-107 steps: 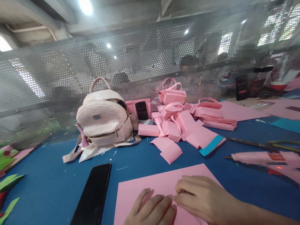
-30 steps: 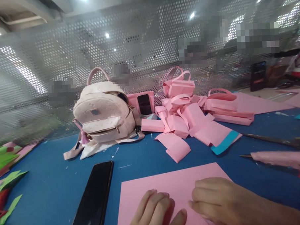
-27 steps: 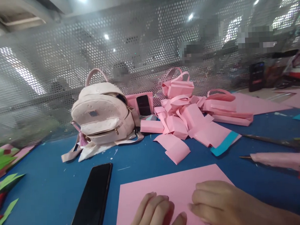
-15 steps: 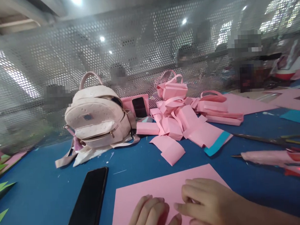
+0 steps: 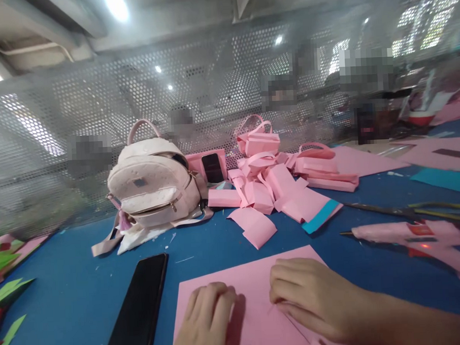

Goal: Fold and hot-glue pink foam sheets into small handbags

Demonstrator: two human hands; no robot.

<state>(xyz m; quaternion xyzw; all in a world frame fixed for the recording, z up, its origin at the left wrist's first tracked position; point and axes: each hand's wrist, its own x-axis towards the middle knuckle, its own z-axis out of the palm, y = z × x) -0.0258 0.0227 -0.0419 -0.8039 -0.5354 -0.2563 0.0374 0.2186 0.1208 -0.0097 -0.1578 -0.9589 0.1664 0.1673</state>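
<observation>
A large pink sheet (image 5: 246, 283) lies at the front of the blue table, with a smaller pink paper piece (image 5: 284, 330) on it. My left hand (image 5: 208, 318) rests on the sheet's left part, fingers bent and a little apart, holding nothing that shows; its thumb is mostly hidden. My right hand (image 5: 311, 298) is on the right part, its fingers curled together and its thumb and fingertips closed at the upper edge of the smaller piece. A black phone (image 5: 138, 303) lies left of the sheet.
A cream backpack (image 5: 154, 183) stands behind. Folded pink paper pieces (image 5: 284, 183) are heaped beside it. At the right lie a pink glue gun (image 5: 415, 235) and scissors (image 5: 403, 210). Blue paper (image 5: 444, 180) lies behind them. Green paper (image 5: 6, 294) is at the left edge.
My left hand has moved up and left, and its fingers have lifted. My right hand has closed its fingers more, and the smaller paper piece now shows between the hands. The camera view has shifted slightly.
</observation>
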